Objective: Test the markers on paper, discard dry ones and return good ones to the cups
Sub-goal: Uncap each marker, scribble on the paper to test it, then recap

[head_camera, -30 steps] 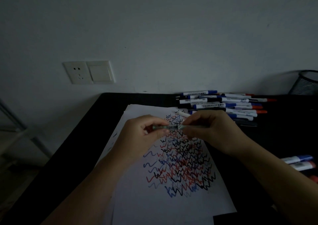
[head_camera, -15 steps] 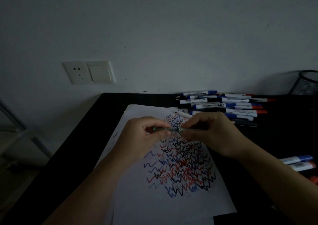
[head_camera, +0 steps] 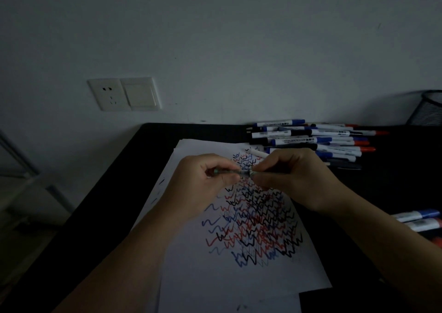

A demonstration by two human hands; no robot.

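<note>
Both hands hold one thin marker [head_camera: 243, 172] level above the top of the white paper [head_camera: 191, 265]. My left hand [head_camera: 203, 183] pinches its left end between thumb and fingers. My right hand [head_camera: 296, 176] grips its right part, fingers curled round it. Only a short pale greenish stretch of the marker shows between the hands. The paper carries a dense patch of black, red and blue zigzag test lines [head_camera: 256, 226]. A pile of several markers [head_camera: 311, 140] with blue, black and red caps lies behind the paper, near the wall.
The table [head_camera: 119, 205] is black; its left edge runs diagonally. A black mesh cup [head_camera: 428, 109] stands at the far right against the wall. Two more markers [head_camera: 416, 219] lie at the right edge. A wall socket and switch [head_camera: 124, 94] sit at the upper left.
The hands have stayed almost in place above the paper. The gap between them along the marker has narrowed slightly, the left hand edging toward the right.
</note>
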